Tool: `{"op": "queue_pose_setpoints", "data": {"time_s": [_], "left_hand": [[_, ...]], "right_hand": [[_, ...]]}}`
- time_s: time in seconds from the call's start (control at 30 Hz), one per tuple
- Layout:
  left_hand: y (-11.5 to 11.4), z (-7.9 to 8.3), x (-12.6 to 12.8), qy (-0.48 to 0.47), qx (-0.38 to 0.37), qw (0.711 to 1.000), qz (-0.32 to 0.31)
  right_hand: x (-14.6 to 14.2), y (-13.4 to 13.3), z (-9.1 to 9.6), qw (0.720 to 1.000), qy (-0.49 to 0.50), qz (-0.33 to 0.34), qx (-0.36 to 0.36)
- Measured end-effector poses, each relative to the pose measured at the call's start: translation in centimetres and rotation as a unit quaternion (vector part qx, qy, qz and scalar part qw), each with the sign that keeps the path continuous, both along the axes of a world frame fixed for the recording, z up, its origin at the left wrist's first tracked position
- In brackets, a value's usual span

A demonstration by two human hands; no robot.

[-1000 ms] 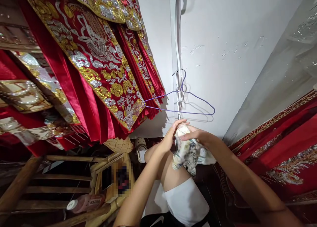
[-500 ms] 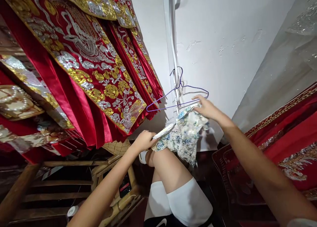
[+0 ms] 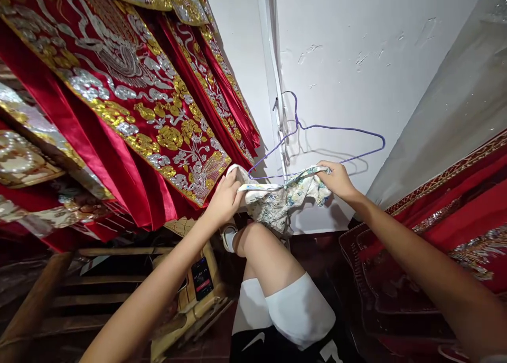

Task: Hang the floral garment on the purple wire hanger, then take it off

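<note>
A small floral garment (image 3: 271, 210), white with blue and green print, is stretched between my two hands above my knees. My left hand (image 3: 225, 198) is closed on its left edge, where a fold of cloth rises beside the hanger's left corner. The opposite end of the same edge is pinched in my right hand (image 3: 336, 180). Behind and above the cloth, a purple wire hanger (image 3: 340, 127) hangs tilted against the wall, its lower bar partly hidden by the garment. I cannot tell whether the hanger's left corner is inside the cloth.
Red costumes with gold and silver embroidery (image 3: 170, 115) hang at left. A white strap (image 3: 270, 62) runs down the white wall (image 3: 340, 46). A phone (image 3: 202, 278) lies on a bamboo chair (image 3: 186, 326). More red embroidered fabric (image 3: 455, 231) stands at right.
The garment's edge has come up to the hanger's lower bar. My left hand has risen and moved slightly left. The hanger has swung rightward, and its right corner now appears farther right.
</note>
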State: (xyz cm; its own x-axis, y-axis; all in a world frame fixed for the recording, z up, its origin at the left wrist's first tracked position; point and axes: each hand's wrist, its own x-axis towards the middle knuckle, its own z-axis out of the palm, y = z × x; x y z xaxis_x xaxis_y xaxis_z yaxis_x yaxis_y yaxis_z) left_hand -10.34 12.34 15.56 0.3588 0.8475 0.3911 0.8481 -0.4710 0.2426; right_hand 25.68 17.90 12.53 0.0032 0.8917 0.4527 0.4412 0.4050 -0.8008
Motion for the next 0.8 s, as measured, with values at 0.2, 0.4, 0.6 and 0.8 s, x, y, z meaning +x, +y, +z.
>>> {"op": "queue_pose_setpoints", "data": {"time_s": [0.2,0.4,0.6,0.8], "left_hand": [[3.0,4.0,3.0,-0.102,0.072,0.987,-0.102],[5.6,5.1,6.2,-0.120,0.132,0.983,-0.044],[6.1,3.5,6.0,-0.032,0.145,0.989,-0.017],[5.9,4.0,4.9,0.036,0.188,0.982,0.003]], "right_hand": [[-1.6,-2.7,0.4,0.990,0.042,0.113,-0.072],[-3.7,-5.2,0.2,0.987,0.002,0.119,-0.105],[-1.9,-7.5,2.3,0.992,-0.112,0.032,-0.049],[3.9,-6.8,7.2,0.970,-0.144,-0.192,0.032]]}}
